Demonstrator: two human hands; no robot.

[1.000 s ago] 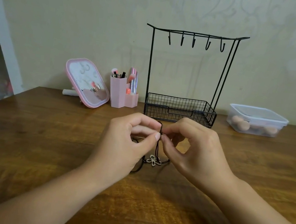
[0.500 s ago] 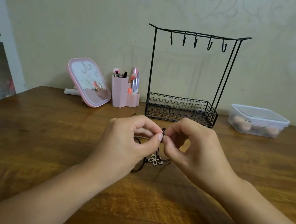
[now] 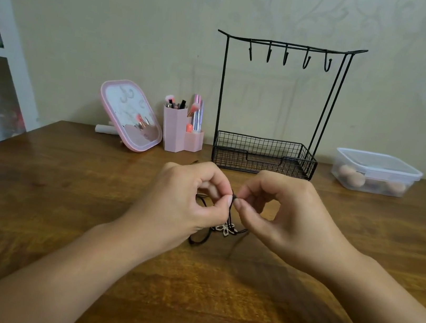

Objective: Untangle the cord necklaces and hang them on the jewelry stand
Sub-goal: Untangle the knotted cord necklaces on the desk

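Black cord necklaces point(image 3: 231, 214) lie tangled on the wooden table point(image 3: 61, 207), with a small silver flower-shaped pendant point(image 3: 225, 230) among the cords. My left hand point(image 3: 186, 204) and my right hand point(image 3: 283, 216) meet above the tangle, each pinching the same raised bit of cord between thumb and forefinger. Most of the cords are hidden under my hands. The black wire jewelry stand point(image 3: 278, 107) stands just behind, with several bare hooks on its top bar and a mesh basket at its base.
A pink tilted mirror point(image 3: 130, 115) and a pink holder with brushes point(image 3: 180, 129) stand at the back left. A lidded clear plastic box point(image 3: 376, 172) sits at the back right. A white shelf unit point(image 3: 4, 52) flanks the table's left side.
My hands stay pinched on the cord at the same spot; the fingers shifted only slightly. The view drifted a little.
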